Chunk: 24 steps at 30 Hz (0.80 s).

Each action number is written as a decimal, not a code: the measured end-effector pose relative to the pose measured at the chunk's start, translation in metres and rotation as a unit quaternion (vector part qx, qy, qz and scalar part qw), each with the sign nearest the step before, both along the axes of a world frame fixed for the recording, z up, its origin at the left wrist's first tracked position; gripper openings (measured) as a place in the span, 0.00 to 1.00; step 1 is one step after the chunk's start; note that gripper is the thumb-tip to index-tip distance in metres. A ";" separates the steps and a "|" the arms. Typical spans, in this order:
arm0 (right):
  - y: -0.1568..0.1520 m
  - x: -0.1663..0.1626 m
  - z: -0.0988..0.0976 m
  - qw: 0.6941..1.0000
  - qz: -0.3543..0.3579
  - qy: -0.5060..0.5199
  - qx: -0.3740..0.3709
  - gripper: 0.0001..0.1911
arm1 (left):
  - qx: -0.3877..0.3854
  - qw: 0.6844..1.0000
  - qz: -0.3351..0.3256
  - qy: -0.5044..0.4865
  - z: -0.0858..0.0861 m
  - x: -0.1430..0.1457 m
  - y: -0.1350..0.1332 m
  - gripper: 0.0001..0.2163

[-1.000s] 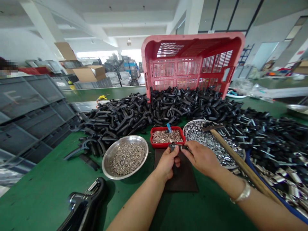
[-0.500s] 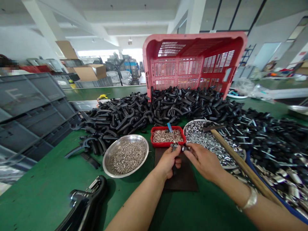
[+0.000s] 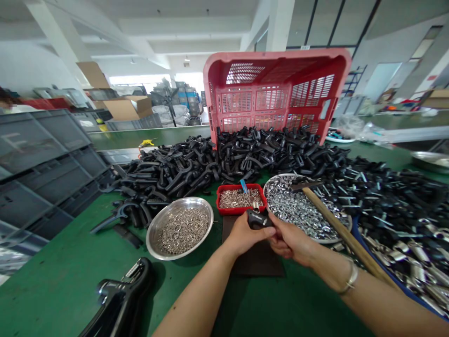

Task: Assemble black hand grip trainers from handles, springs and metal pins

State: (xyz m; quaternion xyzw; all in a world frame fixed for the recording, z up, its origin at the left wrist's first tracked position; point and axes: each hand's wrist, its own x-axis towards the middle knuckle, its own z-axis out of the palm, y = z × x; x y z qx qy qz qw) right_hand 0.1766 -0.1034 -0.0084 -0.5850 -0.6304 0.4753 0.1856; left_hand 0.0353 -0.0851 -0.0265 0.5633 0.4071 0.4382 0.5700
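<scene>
A black plastic handle (image 3: 258, 220) with a shiny metal piece at its upper end is held between my two hands, above a dark brown pad (image 3: 254, 264). My left hand (image 3: 243, 238) is closed on it from the left, thumb lying across toward the right. From the other side my right hand (image 3: 293, 241) has its fingers closed round the handle's right end. Just beyond the hands sits a red tray (image 3: 224, 210) of small metal pins, with a blue-handled tool (image 3: 243, 185) standing in it.
A steel bowl (image 3: 153, 248) of tiny metal parts is at left, near an assembled hand grip exerciser (image 3: 121, 299). A hammer (image 3: 336, 229) lies over a round tray (image 3: 264, 187) of metal pieces. Black handles (image 3: 182, 164) pile before a red crate (image 3: 277, 58). Grey crates (image 3: 52, 173) stand left.
The handle has turned in my hands and now lies more sideways. My right hand has shifted from its end to closing around it. The view has moved slightly.
</scene>
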 end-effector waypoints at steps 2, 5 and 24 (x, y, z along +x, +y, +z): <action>0.001 0.008 -0.002 0.998 0.015 -0.017 0.054 0.32 | 0.067 0.993 -0.020 0.092 0.005 -0.005 0.000 0.17; 0.009 0.025 -0.005 0.929 0.027 -0.144 0.339 0.19 | 0.108 0.970 -0.079 0.202 0.009 -0.012 0.002 0.15; 0.018 0.100 0.026 0.813 -0.058 -0.498 0.297 0.19 | 0.236 0.755 -0.097 0.604 0.033 -0.042 0.022 0.25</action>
